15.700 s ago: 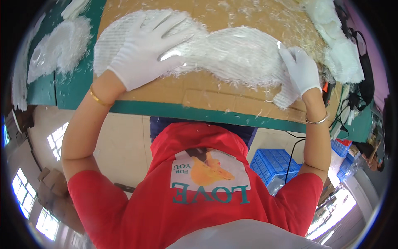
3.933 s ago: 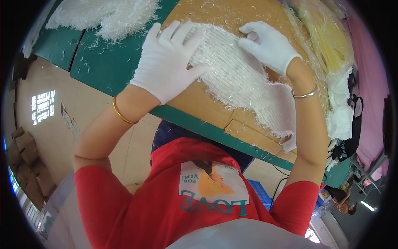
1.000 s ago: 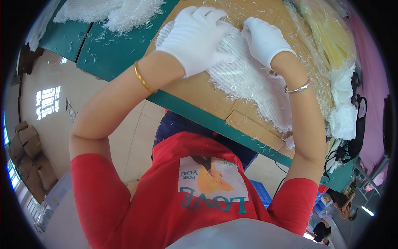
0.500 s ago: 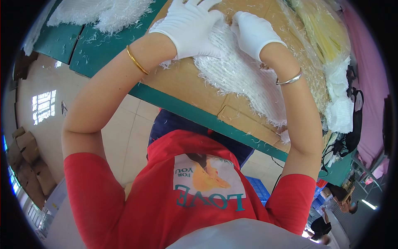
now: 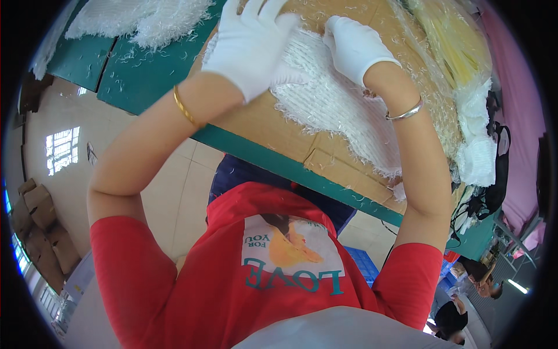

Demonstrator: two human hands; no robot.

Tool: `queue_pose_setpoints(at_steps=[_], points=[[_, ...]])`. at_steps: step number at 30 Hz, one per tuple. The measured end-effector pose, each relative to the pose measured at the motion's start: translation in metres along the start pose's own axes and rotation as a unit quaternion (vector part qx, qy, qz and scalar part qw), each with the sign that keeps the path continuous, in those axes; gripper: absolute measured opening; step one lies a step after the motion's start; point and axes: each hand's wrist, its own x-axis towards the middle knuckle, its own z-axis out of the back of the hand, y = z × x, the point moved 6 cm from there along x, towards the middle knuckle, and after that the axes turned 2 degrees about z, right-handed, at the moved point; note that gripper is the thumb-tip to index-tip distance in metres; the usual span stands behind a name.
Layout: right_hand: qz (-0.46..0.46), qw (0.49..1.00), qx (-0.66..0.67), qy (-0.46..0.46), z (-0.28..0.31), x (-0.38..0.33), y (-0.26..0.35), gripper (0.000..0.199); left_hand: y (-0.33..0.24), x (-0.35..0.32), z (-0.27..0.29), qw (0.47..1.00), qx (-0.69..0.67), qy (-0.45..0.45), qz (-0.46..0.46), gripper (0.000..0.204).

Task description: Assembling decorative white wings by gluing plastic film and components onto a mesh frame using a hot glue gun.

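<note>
A white ribbed knit piece (image 5: 331, 93) with a shaggy, fringed edge lies on a brown cardboard sheet (image 5: 244, 128). My left hand (image 5: 247, 52), in a white glove, is over its left end with the fingers spread. The thumb points right across the knit. At the knit's upper right edge my right hand (image 5: 357, 49), also white-gloved, is closed with its fingers curled against the fabric. Its fingertips are mostly hidden.
The cardboard covers a green table (image 5: 261, 154). More white shaggy fabric (image 5: 151, 20) lies at the far left. Clear plastic with yellowish strands (image 5: 453, 41) and a white bundle (image 5: 476, 139) line the right. Loose white threads are scattered about. Cardboard boxes (image 5: 46, 227) stand on the floor at left.
My left hand has slid left and slightly lifted over the knit, fingers still spread. The right hand has stayed in place, closed at the knit's edge.
</note>
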Motion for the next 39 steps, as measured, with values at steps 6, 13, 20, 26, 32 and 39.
queue_pose_setpoints(at_steps=[6,13,20,26,32,39], points=[[-0.033,0.999,0.035,0.011,-0.010,0.002,-0.017,0.023,-0.043,-0.040,0.006,0.990,-0.133,-0.015,-0.053,0.049],[-0.001,0.960,0.270,-0.067,0.030,-0.034,-0.046,0.047,-0.049,-0.051,-0.007,0.989,-0.135,0.063,0.007,0.052],[-0.006,0.981,0.063,-0.185,0.018,-0.176,-0.045,0.032,-0.050,-0.052,-0.006,0.986,-0.152,0.066,0.014,0.055],[-0.048,0.997,-0.012,-0.065,-0.030,-0.211,-0.017,0.047,-0.045,-0.051,-0.009,0.990,-0.128,0.061,0.001,0.055],[-0.094,0.986,0.028,-0.133,-0.040,-0.207,-0.004,0.046,-0.036,-0.059,-0.012,0.993,-0.108,0.041,0.021,0.056],[-0.219,0.960,0.068,-0.162,-0.035,-0.222,0.022,0.039,-0.039,-0.066,-0.011,0.994,-0.078,0.038,0.061,0.054]])
